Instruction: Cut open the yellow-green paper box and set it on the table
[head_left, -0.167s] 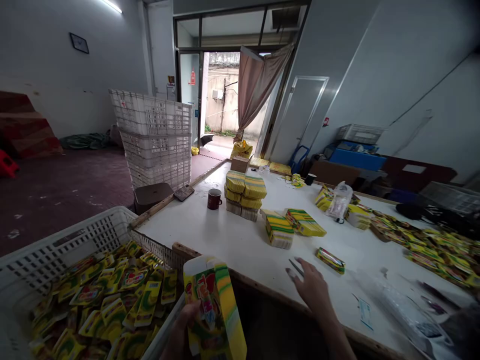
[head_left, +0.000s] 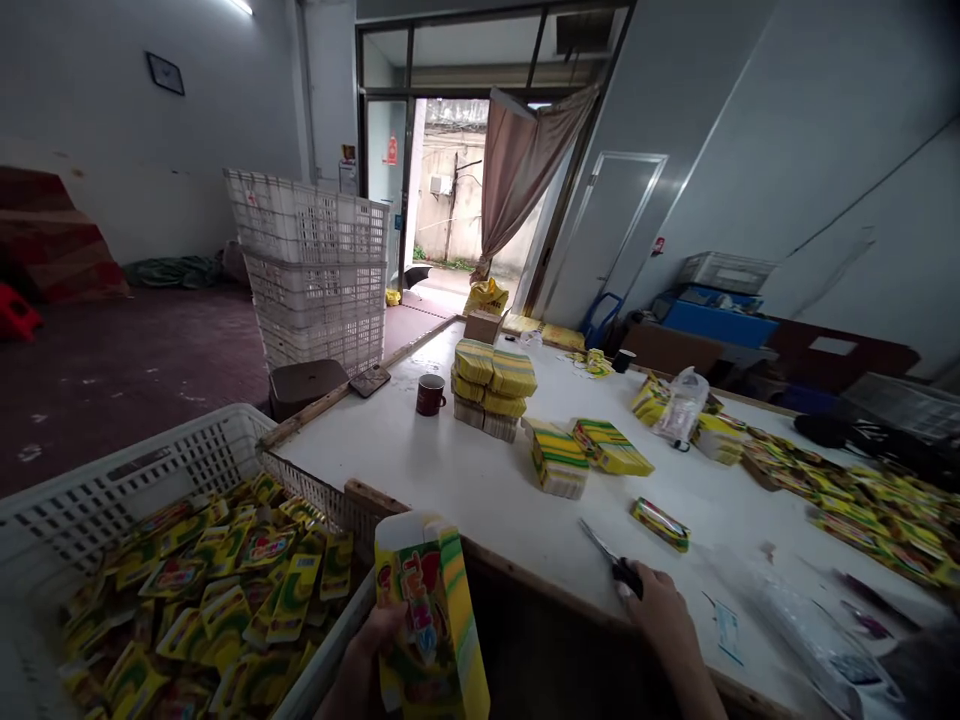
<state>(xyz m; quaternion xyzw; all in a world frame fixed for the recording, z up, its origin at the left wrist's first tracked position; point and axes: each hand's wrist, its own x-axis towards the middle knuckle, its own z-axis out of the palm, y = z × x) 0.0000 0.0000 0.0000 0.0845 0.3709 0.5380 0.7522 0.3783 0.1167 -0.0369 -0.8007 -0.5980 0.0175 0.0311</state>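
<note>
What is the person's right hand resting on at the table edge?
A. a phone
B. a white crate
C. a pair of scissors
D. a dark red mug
C: the right hand covers the black handles of the scissors, blades pointing away on the white table.

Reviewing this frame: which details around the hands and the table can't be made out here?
- Scissors: handles hidden under the right hand.
- Left hand: cut off by the bottom edge, partly behind the yellow-green box.
- Box print: too blurred to read fully.
- Clear plastic items at the table's right end: blurred, cut by the edge.
- Packets in the white crate: labels too small.
</note>
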